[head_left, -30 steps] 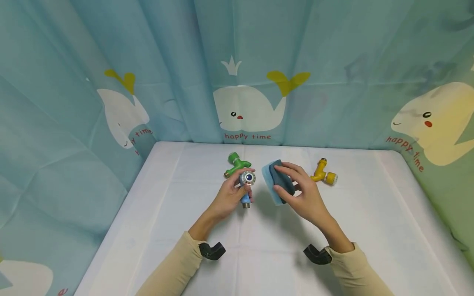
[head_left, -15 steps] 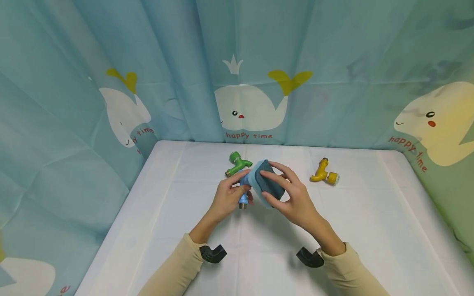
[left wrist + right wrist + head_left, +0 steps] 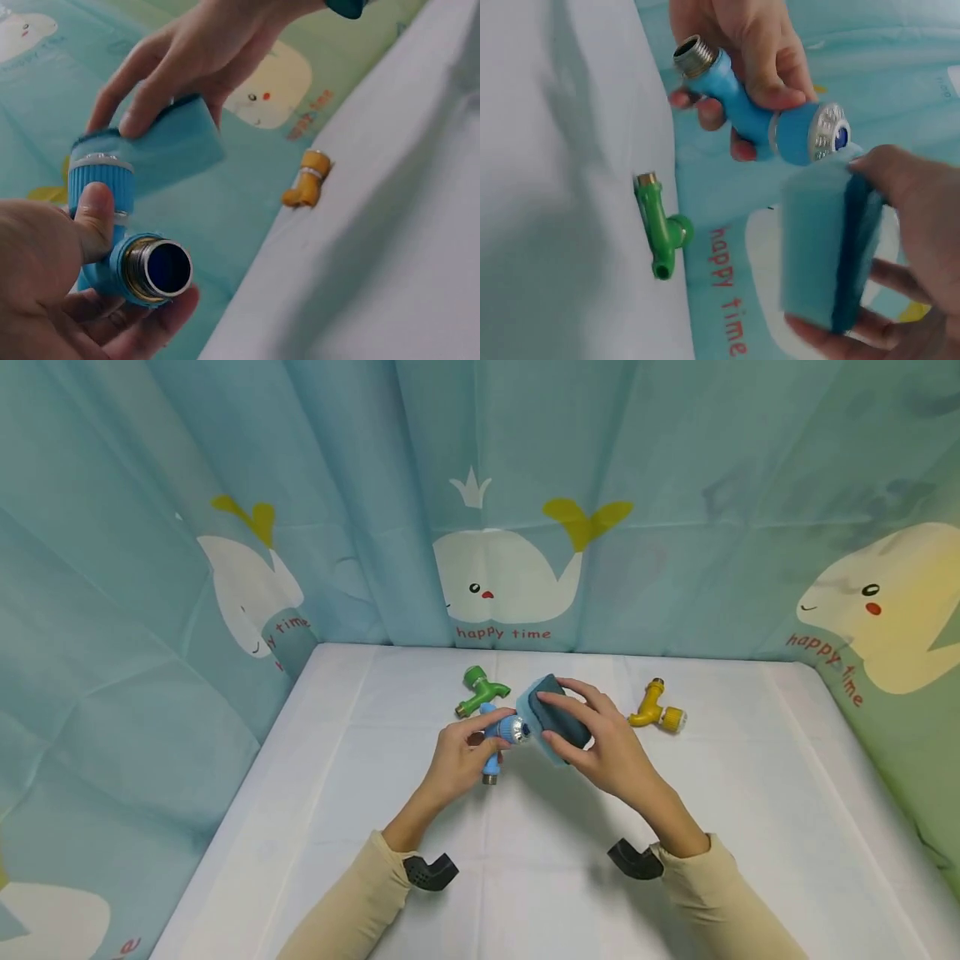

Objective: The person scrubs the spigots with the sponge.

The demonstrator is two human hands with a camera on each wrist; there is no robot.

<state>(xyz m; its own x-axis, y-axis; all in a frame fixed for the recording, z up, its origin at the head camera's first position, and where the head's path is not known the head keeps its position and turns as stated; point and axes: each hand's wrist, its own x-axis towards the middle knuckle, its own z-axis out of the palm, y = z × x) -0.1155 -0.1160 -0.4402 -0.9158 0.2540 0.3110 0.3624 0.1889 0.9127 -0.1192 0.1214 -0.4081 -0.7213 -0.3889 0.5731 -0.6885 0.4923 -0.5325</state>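
My left grip (image 3: pixel 463 752) pinches a probably stiff blue tap (image 3: pixel 741 111), best held mid-body; beside it, my right grip (image 3: pixel 617 750) pinches a likely soft sponge (image 3: pixel 816 244).

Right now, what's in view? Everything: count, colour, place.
Table: 1, white-covered, below everything.
Curtain: panel count unclear, blue-green, around the table.
Whale prints: 4 in the head view, mostly white, on the curtain, some cut off.
Green faucet: 1, green, on the table's far side.
Yellow faucet: 1, yellow, on the table, right of the green one.
Blue faucet: 1, blue, centre, held up.
Sponge: 1, light and dark blue, touching or nearly touching the blue faucet.
Black wrist pieces: 2, black, at the cuffs.
Sleeves: 2, beige, foreground.
Left hand: 1, bare, holding blue faucet.
Right hand: 1, bare, holding sponge.
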